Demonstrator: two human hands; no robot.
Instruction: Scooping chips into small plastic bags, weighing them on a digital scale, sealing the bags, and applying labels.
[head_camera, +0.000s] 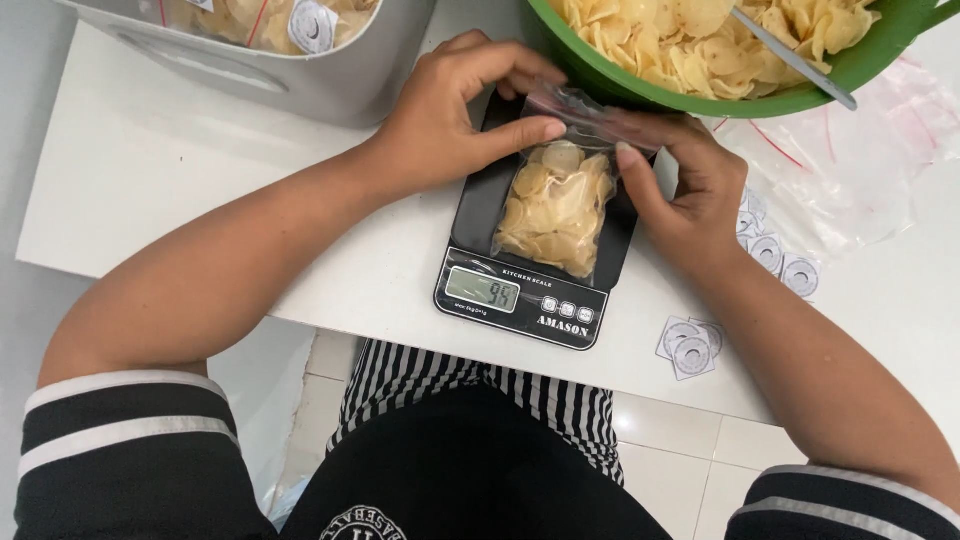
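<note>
A clear plastic bag of pale yellow chips lies on a black kitchen scale with a lit display, on a white table. My left hand pinches the bag's top edge from the left. My right hand pinches the same top edge from the right. A green bowl heaped with chips stands just beyond the scale, with a metal utensil handle resting in it.
A grey tub holding filled bags with round labels stands at the back left. Empty clear bags lie at the right. Round paper labels are scattered near the table's front edge. White floor tiles show below.
</note>
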